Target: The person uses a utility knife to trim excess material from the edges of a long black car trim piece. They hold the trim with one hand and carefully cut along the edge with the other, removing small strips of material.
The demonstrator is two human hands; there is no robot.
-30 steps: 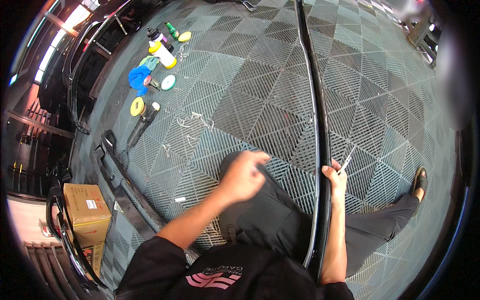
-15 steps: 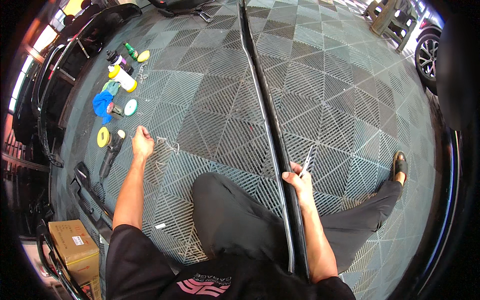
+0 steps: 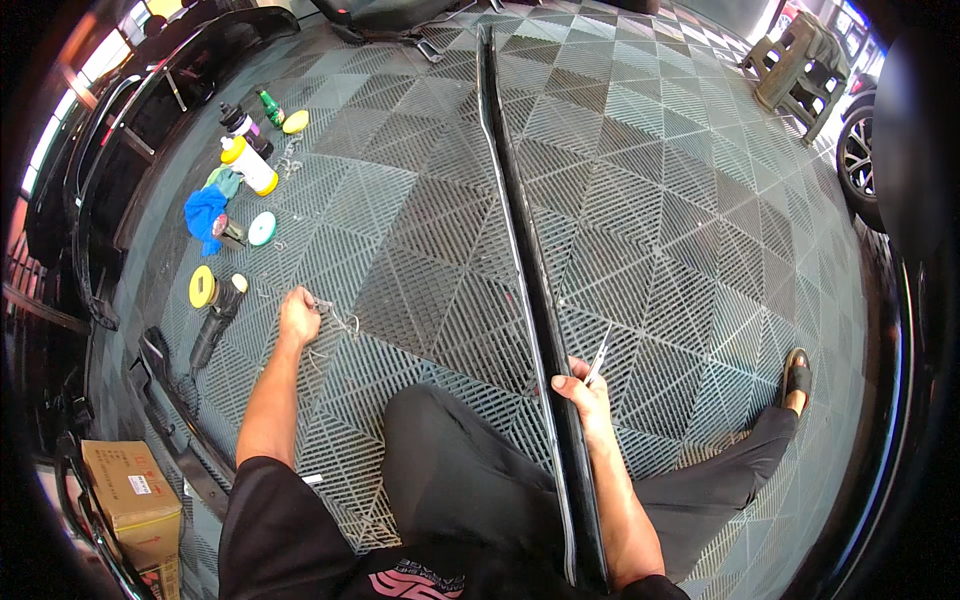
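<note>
My left hand is low over the floor with its fingers closed. It meets the edge of a tangle of thin pale strips; whether it grips one is hidden. My right hand is wrapped round a long black trim strip with a shiny edge, which runs from my lap away across the floor. Between the same hand's fingers a slim silver pointed tool sticks up, tip away from me. My bent leg lies beside the strip.
At the left lie a polisher, a yellow pad, a mint pad, a blue cloth and bottles. A cardboard box and black panel pieces are nearer. Stacked stools stand far right, near a car wheel.
My left hand has moved right to the tangle of pale strips. My right hand still holds the trim strip and the slim tool. The whole view has shifted slightly.
</note>
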